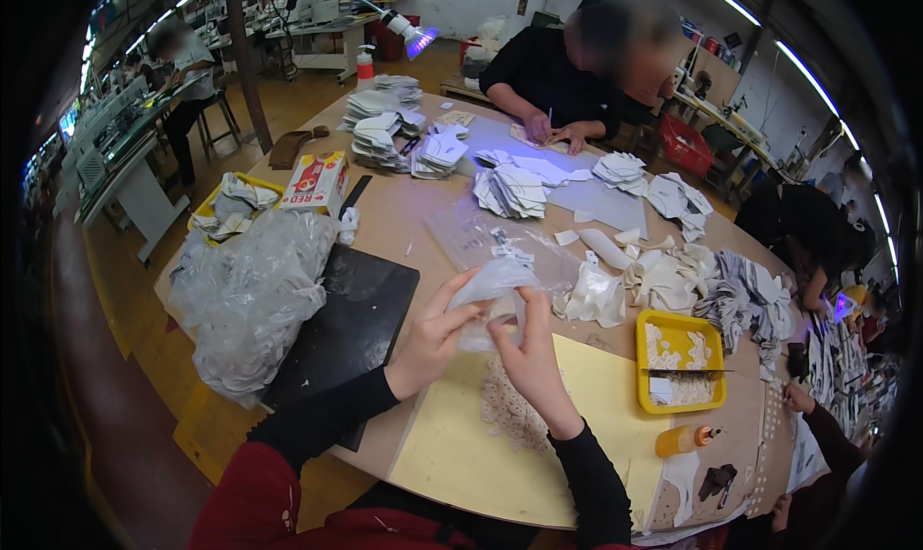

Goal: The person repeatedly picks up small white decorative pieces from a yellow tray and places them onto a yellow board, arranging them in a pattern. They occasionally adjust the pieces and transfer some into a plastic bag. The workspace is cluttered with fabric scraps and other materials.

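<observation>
the thin white piece (492,283) sits pinched between both hands, raised just above the pale yellow sheet (461,454) at the near edge of the round table (404,213). it looks light, limp and a little slick, perhaps a film-backed cutout; it droops where unsupported, so it probably handles best held by its edges with fingertips, not squeezed flat. the left hand (433,343) has thumb and fingers closed on its left side; the right hand (527,358) has fingers curled shut on its lower right edge. under the hands lies a patch of lacy white cutouts (510,411).

outward: a clear plastic bag (481,237) lies flat just beyond, a crumpled heap of clear bags (255,295) sits to the left beside a black mat (351,319). a yellow square tray (679,360) with white bits stands to the right, an orange squeeze bottle (685,439) near it. a red and white carton (317,180) lies at far left, next to a yellow bin (213,202). stacks of white cutouts (514,189) cover the far side, where another person (567,79) works.
</observation>
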{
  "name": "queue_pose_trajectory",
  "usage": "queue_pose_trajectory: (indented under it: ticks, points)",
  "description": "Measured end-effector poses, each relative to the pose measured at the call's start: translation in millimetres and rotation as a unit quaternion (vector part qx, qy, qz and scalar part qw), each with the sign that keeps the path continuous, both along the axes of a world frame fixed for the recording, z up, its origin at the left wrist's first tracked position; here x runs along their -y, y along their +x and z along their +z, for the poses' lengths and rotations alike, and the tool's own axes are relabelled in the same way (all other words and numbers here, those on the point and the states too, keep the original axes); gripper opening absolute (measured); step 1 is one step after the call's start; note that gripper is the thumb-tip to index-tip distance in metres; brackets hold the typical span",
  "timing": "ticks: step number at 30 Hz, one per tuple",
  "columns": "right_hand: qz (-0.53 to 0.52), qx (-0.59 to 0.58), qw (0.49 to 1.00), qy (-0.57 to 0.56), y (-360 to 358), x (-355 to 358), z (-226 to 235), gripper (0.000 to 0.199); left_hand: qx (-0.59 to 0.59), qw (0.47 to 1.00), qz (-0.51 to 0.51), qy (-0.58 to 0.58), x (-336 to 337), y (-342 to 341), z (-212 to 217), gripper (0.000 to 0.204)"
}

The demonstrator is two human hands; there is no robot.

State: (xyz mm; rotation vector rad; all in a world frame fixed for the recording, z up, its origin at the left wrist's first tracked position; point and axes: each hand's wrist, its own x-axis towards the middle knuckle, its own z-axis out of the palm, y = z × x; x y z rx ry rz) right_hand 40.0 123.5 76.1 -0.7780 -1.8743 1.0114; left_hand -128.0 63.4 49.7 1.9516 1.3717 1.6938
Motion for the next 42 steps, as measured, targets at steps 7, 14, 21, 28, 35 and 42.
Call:
queue_pose_trajectory:
  ticks: [7, 14, 21, 28, 35, 42]
  points:
    - [-0.011, 0.198, 0.971, 0.134, 10.9, -3.3, 3.9, 0.046, -0.214, 0.952, 0.191, -0.103, 24.3, -3.1, 20.5, 0.035]
    - [0.034, 0.356, 0.928, 0.103, -17.1, -5.6, 22.1, 0.04, -0.095, 0.958, 0.146, -0.229, 53.4, -21.2, 19.3, 0.028]
    - [0.201, 0.492, 0.844, 0.071, -48.3, 10.3, 14.6, 0.043, -0.112, 0.917, 0.191, -0.332, 82.5, -34.4, 2.4, 0.016]
    - [0.154, 0.345, 0.863, 0.334, -51.6, 25.5, 18.2, 0.046, -0.13, 0.912, 0.188, -0.342, 92.1, -37.8, -14.4, 0.028]
    - [0.314, 0.342, 0.873, 0.15, -60.2, 38.8, -19.0, 0.04, -0.026, 0.893, 0.176, -0.414, 105.4, -27.4, -10.0, 0.036]
    - [0.282, 0.442, 0.824, 0.215, -45.8, 46.6, -10.7, 0.028, -0.182, 0.882, 0.244, -0.359, 119.6, -19.2, -4.5, 0.035]
